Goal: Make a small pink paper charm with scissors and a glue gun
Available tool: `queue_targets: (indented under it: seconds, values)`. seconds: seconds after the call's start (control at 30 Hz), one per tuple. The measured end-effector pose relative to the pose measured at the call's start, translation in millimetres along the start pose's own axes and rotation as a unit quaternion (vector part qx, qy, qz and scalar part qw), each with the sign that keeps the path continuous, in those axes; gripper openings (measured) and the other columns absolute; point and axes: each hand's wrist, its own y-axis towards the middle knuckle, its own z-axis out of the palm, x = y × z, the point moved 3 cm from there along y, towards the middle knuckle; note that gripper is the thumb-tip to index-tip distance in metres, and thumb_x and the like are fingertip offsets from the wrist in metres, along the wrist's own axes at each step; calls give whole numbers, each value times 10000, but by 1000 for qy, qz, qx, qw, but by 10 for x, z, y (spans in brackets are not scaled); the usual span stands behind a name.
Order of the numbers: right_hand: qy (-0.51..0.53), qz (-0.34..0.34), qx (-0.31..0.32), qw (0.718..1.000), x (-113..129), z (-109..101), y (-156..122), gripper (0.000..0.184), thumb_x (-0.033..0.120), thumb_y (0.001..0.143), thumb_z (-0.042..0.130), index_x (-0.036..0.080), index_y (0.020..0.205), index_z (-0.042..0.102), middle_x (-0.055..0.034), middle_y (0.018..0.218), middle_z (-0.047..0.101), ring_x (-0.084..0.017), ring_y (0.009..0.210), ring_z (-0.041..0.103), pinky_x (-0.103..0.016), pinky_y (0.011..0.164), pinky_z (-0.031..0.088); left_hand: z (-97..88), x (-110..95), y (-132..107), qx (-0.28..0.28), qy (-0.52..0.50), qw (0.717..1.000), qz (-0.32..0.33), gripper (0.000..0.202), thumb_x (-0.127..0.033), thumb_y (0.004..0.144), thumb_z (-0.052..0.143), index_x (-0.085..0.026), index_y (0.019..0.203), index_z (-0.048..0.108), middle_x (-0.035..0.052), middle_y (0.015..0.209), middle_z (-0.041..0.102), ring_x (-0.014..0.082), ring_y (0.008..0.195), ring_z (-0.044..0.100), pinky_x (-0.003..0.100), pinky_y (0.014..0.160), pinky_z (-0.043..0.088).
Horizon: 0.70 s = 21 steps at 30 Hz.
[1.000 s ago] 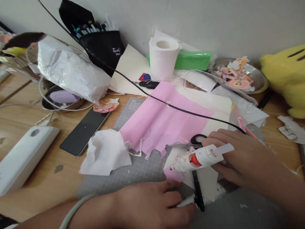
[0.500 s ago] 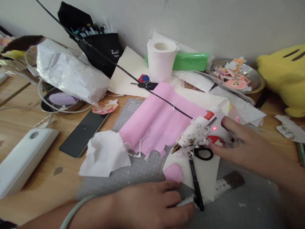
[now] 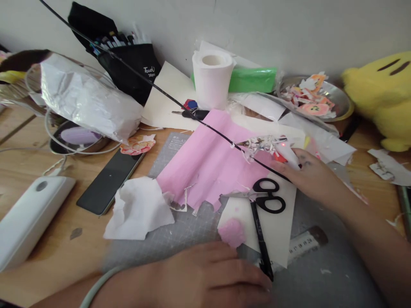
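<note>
We list one slim, pale grey-green band (image 3: 98,285), left wrist (image 3: 141,278). We note bare forearms (image 3: 359,214); dark smudge (image 3: 307,163), right hand (image 3: 313,173).

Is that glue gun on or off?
On, it appears: the glue gun shows a small red light glowing on its body.

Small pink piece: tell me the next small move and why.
Probably lift the small pink piece with the left hand: it lies right beside that hand, while the right hand holds the glue gun away from it, over the pink sheet.
</note>
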Motion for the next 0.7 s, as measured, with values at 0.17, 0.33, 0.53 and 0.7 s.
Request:
queue_targets:
  seconds: [0.17,0.33,0.53,0.7]
  values:
    - [16,-18,13,1000,-22,21,-18,558,602,814,455,181,1165,562,-128,1137,633,-302,959,621,-449,787,499,-111,59,15,-175,-205,953,-137,444,61,781,452,-140,1170,524,100,1091,596,130,993,579,199,802,516]
    - [18,-114,-88,989,142,-46,-131,414,452,843,509,161,1133,554,-136,1067,600,-279,942,587,-456,826,468,-97,174,-64,-296,-259,888,-239,465,39,759,508,-227,1132,586,45,1059,580,73,761,560,200,740,502]
    - [167,-291,-22,942,561,-80,-497,80,174,826,550,226,864,597,-33,857,610,-171,794,583,-303,700,481,-109,248,-58,-297,-273,877,-262,478,14,747,546,-233,1153,601,-6,781,592,108,797,583,257,839,486]
    - [265,-279,55,921,660,10,-618,126,158,782,617,205,898,630,-8,802,628,-129,697,560,-240,596,459,-115,256,-66,-297,-287,868,-276,491,1,755,555,-245,1178,593,-19,789,586,87,750,582,223,815,489]
